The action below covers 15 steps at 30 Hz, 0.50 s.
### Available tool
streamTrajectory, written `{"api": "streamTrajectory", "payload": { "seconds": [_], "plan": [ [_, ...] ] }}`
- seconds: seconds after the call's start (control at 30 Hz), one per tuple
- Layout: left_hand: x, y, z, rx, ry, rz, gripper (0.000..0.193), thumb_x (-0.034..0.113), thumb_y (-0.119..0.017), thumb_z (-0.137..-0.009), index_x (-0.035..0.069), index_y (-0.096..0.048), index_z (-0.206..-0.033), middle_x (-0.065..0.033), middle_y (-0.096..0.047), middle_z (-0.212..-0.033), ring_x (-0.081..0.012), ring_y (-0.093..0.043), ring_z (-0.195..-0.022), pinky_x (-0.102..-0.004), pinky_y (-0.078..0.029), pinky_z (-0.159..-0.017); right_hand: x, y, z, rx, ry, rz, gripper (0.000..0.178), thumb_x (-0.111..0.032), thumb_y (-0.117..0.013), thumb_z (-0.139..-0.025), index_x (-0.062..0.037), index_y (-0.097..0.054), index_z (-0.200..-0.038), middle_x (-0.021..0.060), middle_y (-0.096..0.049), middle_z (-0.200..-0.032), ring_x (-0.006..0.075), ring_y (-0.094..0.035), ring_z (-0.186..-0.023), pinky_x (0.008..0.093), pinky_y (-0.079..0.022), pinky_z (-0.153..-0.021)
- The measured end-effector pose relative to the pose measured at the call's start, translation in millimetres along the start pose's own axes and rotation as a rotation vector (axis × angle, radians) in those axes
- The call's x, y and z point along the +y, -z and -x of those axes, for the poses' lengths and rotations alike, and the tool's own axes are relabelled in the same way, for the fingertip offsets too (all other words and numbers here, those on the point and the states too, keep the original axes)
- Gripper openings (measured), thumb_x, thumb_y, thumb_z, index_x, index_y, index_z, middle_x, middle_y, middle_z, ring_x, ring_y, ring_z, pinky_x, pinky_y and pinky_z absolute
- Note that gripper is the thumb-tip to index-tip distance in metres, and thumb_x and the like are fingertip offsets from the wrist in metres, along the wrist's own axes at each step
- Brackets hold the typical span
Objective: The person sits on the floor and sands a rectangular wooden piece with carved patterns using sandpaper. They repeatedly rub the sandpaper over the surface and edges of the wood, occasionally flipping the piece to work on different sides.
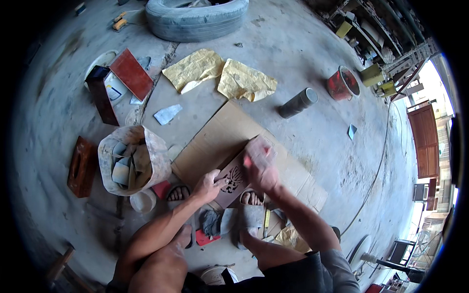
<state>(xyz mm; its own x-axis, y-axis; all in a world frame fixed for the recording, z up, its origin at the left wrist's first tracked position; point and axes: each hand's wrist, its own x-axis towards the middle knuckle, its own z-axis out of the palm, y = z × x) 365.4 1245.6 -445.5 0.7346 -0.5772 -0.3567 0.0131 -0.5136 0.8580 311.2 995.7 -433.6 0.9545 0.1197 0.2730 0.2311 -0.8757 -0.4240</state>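
Observation:
A flat purplish-brown wooden panel (pixel 225 197) with a dark cut-out floral pattern lies over a cardboard sheet (pixel 198 158), close to my feet. My left hand (pixel 211 185) grips the panel's left side, thumb resting on its face near the pattern. Over the panel's far right part is my right hand (pixel 264 177), closed on a dusty pink-and-red block (pixel 260 150) that looks like a sanding block. Motion smears this hand and the block, and between them they hide part of the panel.
On the left stand a white tub (pixel 108 168) full of sandpaper scraps and a brown wooden box (pixel 82 166). Crumpled yellowish sheets (pixel 246 80), a grey cylinder (pixel 299 102), a red bucket (pixel 342 84) and a tyre (pixel 198 25) are farther off. A cable (pixel 373 188) runs along the right.

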Motion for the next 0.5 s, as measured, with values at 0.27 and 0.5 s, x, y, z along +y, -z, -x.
{"api": "streamTrajectory", "payload": {
  "seconds": [0.27,0.5],
  "plan": [
    [-1,8,-1,-0.055,0.052,0.021,0.059,0.030,-0.071,-0.095,-0.012,-0.056,-0.134,-0.0346,-0.063,-0.129,-0.0438,-0.064,-0.122,-0.0441,-0.050,-0.104,-32,-11,13,0.004,-0.001,0.059,0.062,-0.016,-0.063,-0.092,0.0058,-0.046,-0.147,0.0275,-0.044,-0.154,0.0439,-0.040,-0.146,0.0556,-0.029,-0.122],
    [-3,12,7,-0.010,0.047,-0.054,0.063,0.032,-0.072,-0.094,-0.013,-0.056,-0.134,-0.0343,-0.064,-0.128,-0.0427,-0.064,-0.123,-0.0440,-0.051,-0.102,-60,0,17,-0.113,-0.094,0.065,0.056,-0.015,-0.053,-0.097,0.0050,-0.046,-0.149,0.0283,-0.044,-0.155,0.0418,-0.040,-0.147,0.0499,-0.031,-0.123]
  ]
}}
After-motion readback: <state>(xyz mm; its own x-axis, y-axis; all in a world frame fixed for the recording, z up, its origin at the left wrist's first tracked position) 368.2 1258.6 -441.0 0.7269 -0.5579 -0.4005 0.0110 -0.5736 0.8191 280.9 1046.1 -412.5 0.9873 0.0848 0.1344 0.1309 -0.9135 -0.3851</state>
